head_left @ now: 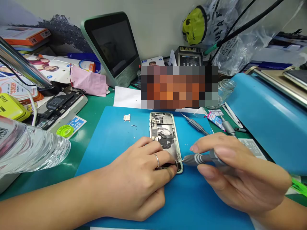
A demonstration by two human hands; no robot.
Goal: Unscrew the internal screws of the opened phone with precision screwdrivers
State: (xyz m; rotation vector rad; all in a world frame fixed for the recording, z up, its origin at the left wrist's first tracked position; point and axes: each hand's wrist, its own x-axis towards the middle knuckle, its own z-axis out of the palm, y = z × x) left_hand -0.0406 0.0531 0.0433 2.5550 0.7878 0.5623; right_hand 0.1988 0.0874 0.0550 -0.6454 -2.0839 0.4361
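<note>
Opened phone (171, 147), inner parts exposed, lies on a blue mat (115, 137) over the green counter (93, 108), its length running away from the person. Left hand (144, 179), with a ring (156, 160) on one finger, comes across from the left; fingertips rest at the phone's near end. Cannot tell whether they pinch a part or only press. Right hand (249, 172) grasps a grey screwdriver (203, 158) between thumb and fingers, held nearly level, tip at the phone's right edge near the same end, close to the left fingertips.

On the mat, left of the phone: a small metal piece (127, 118), with tiny bits (133, 126) just nearer. Right of the phone: second screwdriver (195, 124), slanted, point away from the person. Beyond the mat's right edge, a third screwdriver (227, 126); a glass jar (226, 88) farther back. Left side: clear bottle (48, 143), tilted in view, near a bright green cap (65, 130). At the back, a device with a dark screen (111, 48).
</note>
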